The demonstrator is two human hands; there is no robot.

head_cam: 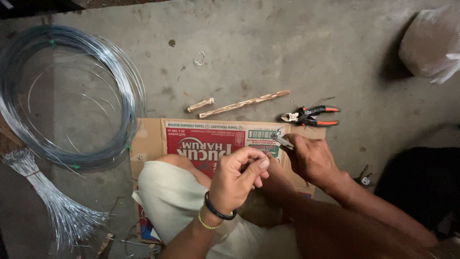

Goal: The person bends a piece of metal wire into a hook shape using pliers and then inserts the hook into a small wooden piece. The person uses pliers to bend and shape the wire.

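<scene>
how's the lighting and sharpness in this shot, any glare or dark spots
Head view: dim, flat light; the concrete floor is evenly grey. Dark shadow fills the right edge beside the plastic-wrapped bundle. Soft sheen on the wire coil, no harsh glare. The left hand and right hand look slightly soft; the pliers read clearly.

Left hand (238, 177) pinching a thin wire (266, 154), fingertips closed. Right hand (311, 158) at three o'clock of it, gripping small pliers (281, 139). Flattened cardboard box (201, 139) underneath. Orange-handled cutters (310, 116) at twelve o'clock on the concrete floor (268, 52). Wire coil (67, 96) at nine o'clock.
</scene>
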